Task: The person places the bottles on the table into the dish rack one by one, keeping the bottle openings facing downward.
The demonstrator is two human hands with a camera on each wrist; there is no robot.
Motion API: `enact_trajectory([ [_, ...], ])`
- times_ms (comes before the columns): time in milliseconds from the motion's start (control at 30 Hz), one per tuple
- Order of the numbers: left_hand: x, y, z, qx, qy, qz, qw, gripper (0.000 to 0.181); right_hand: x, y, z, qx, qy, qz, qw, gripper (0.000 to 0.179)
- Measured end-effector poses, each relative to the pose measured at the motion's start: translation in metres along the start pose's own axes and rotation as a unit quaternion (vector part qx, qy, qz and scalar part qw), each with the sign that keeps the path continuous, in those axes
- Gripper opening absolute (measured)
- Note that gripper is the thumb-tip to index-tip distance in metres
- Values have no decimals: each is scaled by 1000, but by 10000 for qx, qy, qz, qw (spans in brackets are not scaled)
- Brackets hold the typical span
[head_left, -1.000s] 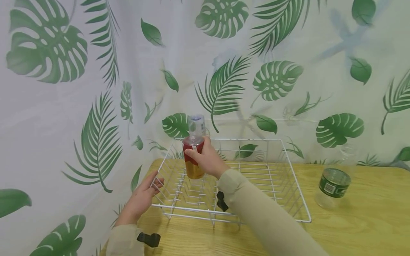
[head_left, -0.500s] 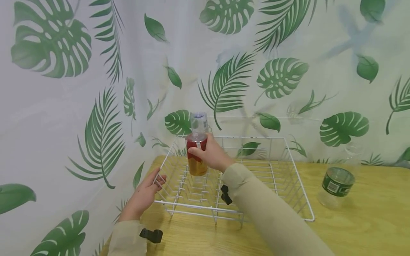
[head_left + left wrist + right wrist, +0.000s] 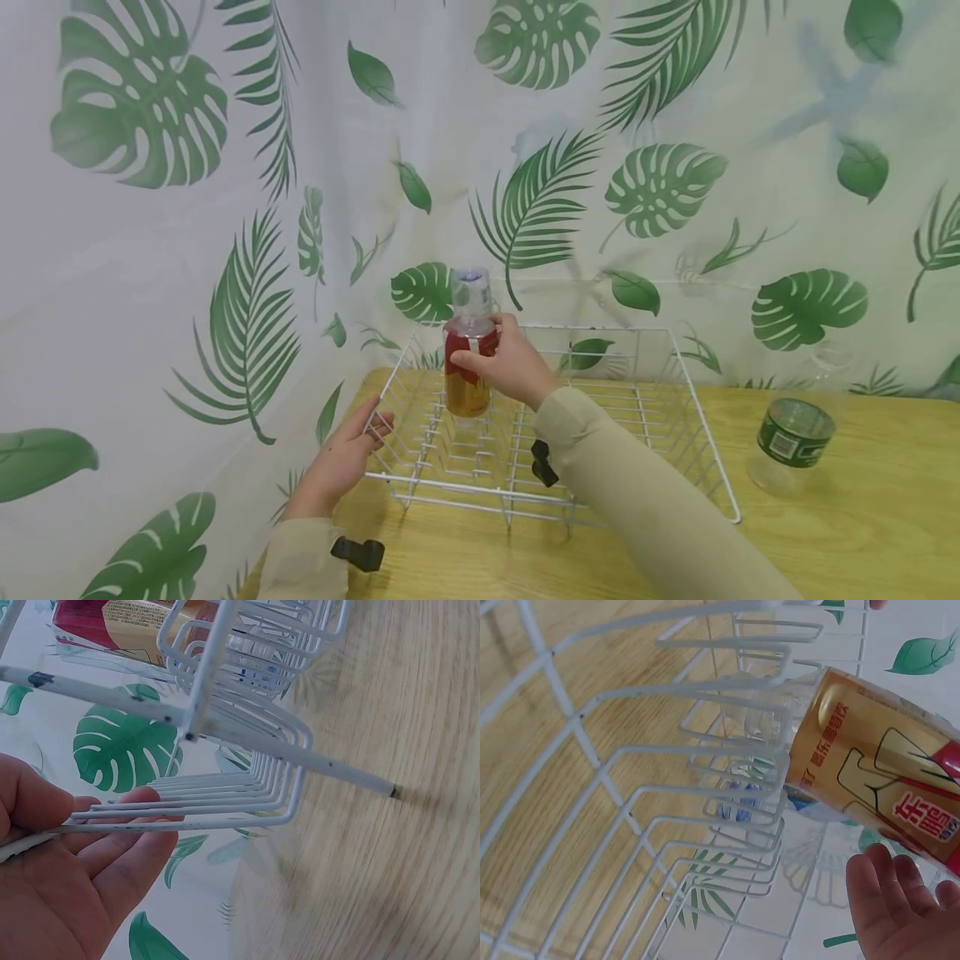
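My right hand (image 3: 519,363) holds a drink bottle (image 3: 467,398) upright over the left part of a white wire rack (image 3: 551,493). The bottle has a red and gold label and a clear cover on top with blue inside. My thumb lies across its front; in the right wrist view, my straight-looking fingertips (image 3: 881,881) show beside the gold label. Its clear lower end is right at the rack's upright wires. My left hand (image 3: 343,457) pinches the rack's left side; in the left wrist view, the thumb is over a wire (image 3: 172,825) and the fingers behind it.
A clear jar (image 3: 787,450) with a green label stands on the wooden table (image 3: 885,517) to the right of the rack. Leaf-patterned sheets (image 3: 450,208) hang close behind and along the left side. Rows of upright wires fill the rack's left part.
The whole head view has shifted slightly, moving things rightward in the frame. Both hands keep their hold, with the bottle at about the same place over the rack.
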State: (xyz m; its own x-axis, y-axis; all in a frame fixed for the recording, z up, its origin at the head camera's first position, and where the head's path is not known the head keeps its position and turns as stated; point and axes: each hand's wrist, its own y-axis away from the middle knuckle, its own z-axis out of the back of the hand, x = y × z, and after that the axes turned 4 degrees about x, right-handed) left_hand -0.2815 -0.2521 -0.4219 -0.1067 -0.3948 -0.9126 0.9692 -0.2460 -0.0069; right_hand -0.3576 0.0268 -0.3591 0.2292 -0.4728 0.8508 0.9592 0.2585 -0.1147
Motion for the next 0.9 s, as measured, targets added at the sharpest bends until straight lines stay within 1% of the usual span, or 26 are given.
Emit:
enact_trajectory([
  [67, 1, 0, -1, -11, -40, 41, 10000, 59, -2, 3, 4, 27, -14, 30, 10000, 93],
  [233, 1, -2, -1, -35, 4, -15, 10000, 60, -9, 12, 20, 24, 65, 31, 10000, 91],
  [400, -1, 2, 1, -6, 32, 9, 10000, 60, -11, 25, 44, 169, 159, -23, 9997, 90],
  [467, -1, 3, 1, 28, 2, 37, 10000, 60, -10, 31, 56, 170, 181, 31, 9997, 89],
  [700, 3, 3, 2, 35, -52, 63, 10000, 61, -6, 53, 92, -72, 268, 324, 9991, 79],
  [800, 3, 2, 2, 52, -23, 14, 10000, 60, -4, 68, 109, -170, 278, 437, 9985, 78],
  [900, 1, 2, 1, 112, 20, -33, 9999, 60, -6, 86, 126, -384, 344, 652, 9965, 79],
])
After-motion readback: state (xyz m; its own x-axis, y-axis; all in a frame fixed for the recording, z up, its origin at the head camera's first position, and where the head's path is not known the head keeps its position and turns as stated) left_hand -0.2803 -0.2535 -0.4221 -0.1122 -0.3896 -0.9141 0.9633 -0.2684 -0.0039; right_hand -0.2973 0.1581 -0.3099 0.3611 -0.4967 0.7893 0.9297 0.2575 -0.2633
